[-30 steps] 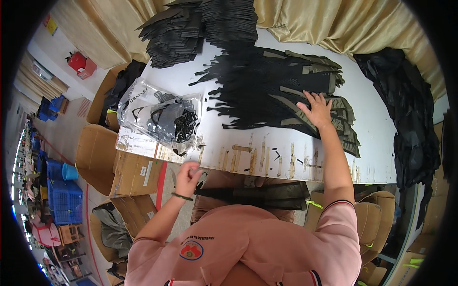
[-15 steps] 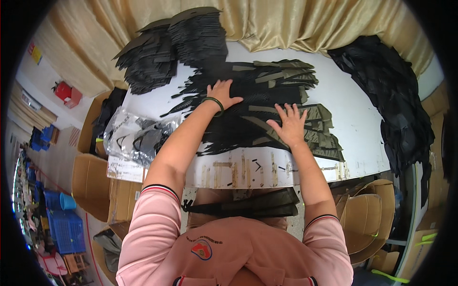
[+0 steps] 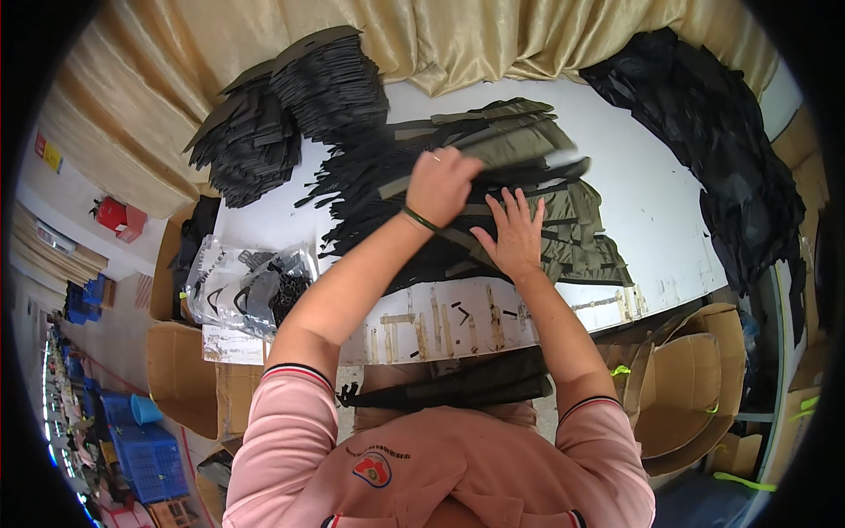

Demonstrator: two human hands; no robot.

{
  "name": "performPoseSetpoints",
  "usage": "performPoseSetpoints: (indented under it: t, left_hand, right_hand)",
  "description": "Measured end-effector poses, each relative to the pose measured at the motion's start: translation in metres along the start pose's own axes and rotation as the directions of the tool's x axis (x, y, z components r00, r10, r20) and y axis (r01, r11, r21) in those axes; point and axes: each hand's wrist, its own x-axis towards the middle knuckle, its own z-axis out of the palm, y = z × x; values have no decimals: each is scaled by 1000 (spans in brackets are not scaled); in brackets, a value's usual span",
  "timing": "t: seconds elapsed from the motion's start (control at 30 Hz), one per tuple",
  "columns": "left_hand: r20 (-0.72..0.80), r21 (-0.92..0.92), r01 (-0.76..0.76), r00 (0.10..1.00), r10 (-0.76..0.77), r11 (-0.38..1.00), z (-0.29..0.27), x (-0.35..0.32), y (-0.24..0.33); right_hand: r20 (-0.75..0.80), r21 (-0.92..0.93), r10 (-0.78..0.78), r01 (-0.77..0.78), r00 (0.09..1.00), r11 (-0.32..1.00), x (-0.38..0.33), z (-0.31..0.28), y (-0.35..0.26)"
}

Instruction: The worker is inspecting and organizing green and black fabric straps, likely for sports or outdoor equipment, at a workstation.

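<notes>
Black and olive fabric pieces (image 3: 563, 220) with thin strap ends lie overlapped in a fanned pile on the white table (image 3: 651, 167). My left hand (image 3: 443, 187), a dark bangle at its wrist, is closed over the pile's middle. Its curled fingers seem to grip one fabric piece, whose right end is smeared by motion; the fingertips are partly hidden. My right hand (image 3: 515, 236) lies flat with spread fingers on the near part of the pile. Across my lap rest more folded black and olive pieces (image 3: 466, 380).
Two tall stacks of dark fabric panels (image 3: 330, 84) stand at the far left. A clear plastic bag with black parts (image 3: 251, 286) sits at the table's left edge. Black fabric (image 3: 731, 158) is heaped on the right. Cardboard boxes (image 3: 180, 378) flank the table; a gold curtain (image 3: 493, 44) hangs behind.
My left hand has moved right across the pile and closed from spread fingers. The far pieces have shifted, showing more olive. My right hand remains spread on the pile. The view has tilted slightly.
</notes>
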Motion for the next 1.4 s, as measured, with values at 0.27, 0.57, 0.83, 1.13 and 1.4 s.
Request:
performPoseSetpoints:
  t: [0.27,0.57,0.83,1.13,1.4]
  left_hand:
    - [437,-212,153,898,-46,965,29,-65,35]
    - [531,-38,101,845,-66,994,15,-88,56]
    - [265,-359,262,949,-172,896,13,-48,7]
    - [585,288,460,611,-534,840,68,37,-110]
    - [787,-23,305,593,-171,952,72,2,-77]
  right_hand:
    - [156,364,84,-137,984,921,-37,-21,-6]
    - [38,154,158,-162,987,975,-60,-52,-2]
    - [162,-79,101,-89,982,993,-80,-20,6]
    - [168,21,80,-85,982,996,-80,-17,6]
    - [149,71,81,-92,985,993,-79,-17,12]
